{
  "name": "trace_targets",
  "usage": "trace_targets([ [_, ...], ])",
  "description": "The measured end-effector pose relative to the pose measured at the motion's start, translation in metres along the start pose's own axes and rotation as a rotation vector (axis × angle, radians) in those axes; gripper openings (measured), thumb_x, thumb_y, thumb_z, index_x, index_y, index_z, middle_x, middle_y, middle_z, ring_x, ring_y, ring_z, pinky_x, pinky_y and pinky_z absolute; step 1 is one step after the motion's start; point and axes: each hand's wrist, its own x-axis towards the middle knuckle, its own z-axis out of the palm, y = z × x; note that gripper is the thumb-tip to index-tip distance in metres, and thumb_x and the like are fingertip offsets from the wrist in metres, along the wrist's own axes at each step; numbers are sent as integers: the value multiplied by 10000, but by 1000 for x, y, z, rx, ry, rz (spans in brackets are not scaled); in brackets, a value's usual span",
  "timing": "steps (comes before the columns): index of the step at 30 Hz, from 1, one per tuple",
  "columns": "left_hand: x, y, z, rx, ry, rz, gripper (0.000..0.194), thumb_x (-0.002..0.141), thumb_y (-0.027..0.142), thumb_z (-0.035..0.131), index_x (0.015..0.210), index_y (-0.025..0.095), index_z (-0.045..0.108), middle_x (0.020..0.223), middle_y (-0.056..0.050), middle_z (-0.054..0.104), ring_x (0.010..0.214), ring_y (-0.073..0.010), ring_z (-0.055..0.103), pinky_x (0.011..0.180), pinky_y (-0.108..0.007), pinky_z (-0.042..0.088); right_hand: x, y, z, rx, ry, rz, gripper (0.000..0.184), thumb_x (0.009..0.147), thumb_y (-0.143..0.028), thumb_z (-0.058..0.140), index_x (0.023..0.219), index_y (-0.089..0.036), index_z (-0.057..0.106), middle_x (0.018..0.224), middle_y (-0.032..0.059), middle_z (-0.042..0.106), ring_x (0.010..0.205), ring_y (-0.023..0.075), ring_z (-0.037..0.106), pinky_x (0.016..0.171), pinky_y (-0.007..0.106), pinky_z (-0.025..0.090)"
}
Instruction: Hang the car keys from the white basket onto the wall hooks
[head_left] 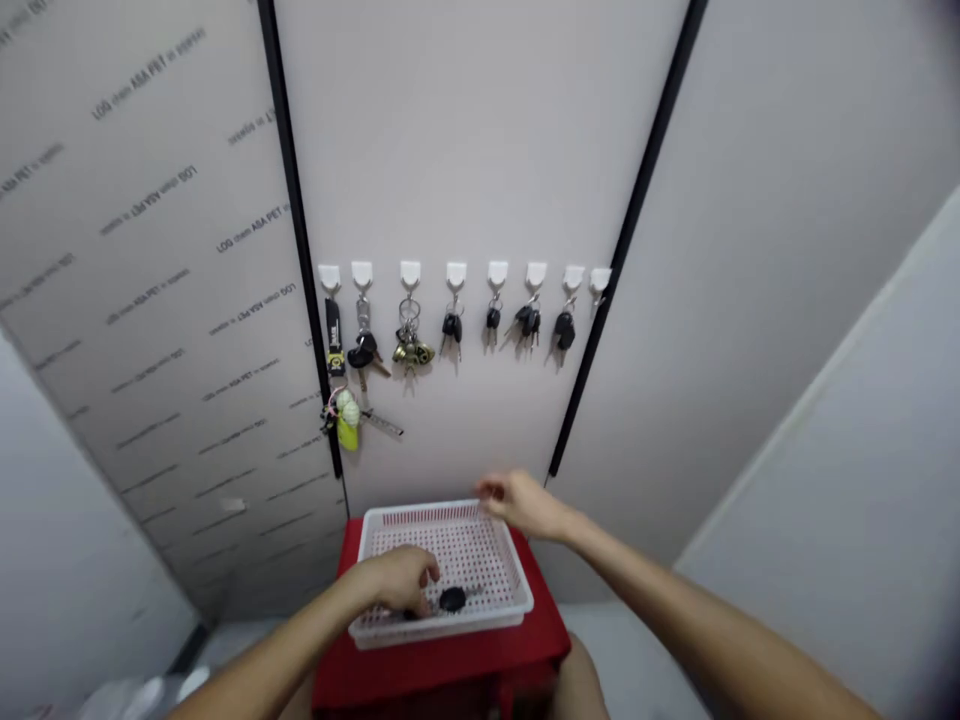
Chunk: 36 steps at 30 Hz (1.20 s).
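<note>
My left hand hangs over the near left part of a white perforated plastic tray, its fingers curled downward. A black key fob with a metal key lies in the tray just beyond those fingertips. Something dark shows under the hand, but I cannot tell if it is held. My right hand is above the tray's far right rim, holding nothing visible. Higher up, several key bunches hang from a row of white adhesive hooks on the wall panel.
The tray rests on a red stool. A yellow-green charm with a metal tag hangs below the left keys. Black vertical strips divide the printed wall panels. A knee shows below the stool's right edge.
</note>
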Motion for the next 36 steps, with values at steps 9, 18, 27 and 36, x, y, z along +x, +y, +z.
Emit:
trace_targets([
  [9,14,-19,23,49,121,-50,167,529,189,451,631,153,578,603,-35,573,554,-133,480,495,-210,328,-12,0,108,84,-416,132,219,550,-258,515,733,-180,607,545,-27,536,479,63,410,439,157,290],
  [18,34,-19,-7,-460,333,54,189,585,265,444,642,113,543,513,29,476,487,-67,385,465,-170,314,2,10,101,386,96,176,195,623,-234,433,734,-130,556,670,20,558,602,95,474,578,203,365],
  [27,34,20,-40,-737,345,190,123,575,229,485,607,111,498,508,36,469,490,-57,419,504,-185,348,5,-1,59,609,192,153,145,635,-220,420,712,-132,506,591,-12,511,519,71,440,521,202,367],
  [36,52,79,-73,-585,674,355,132,621,156,445,747,133,476,708,-12,546,634,-80,492,613,-215,400,9,-7,-26,746,504,179,140,593,-268,492,575,-131,469,451,-42,473,430,56,444,486,205,383],
])
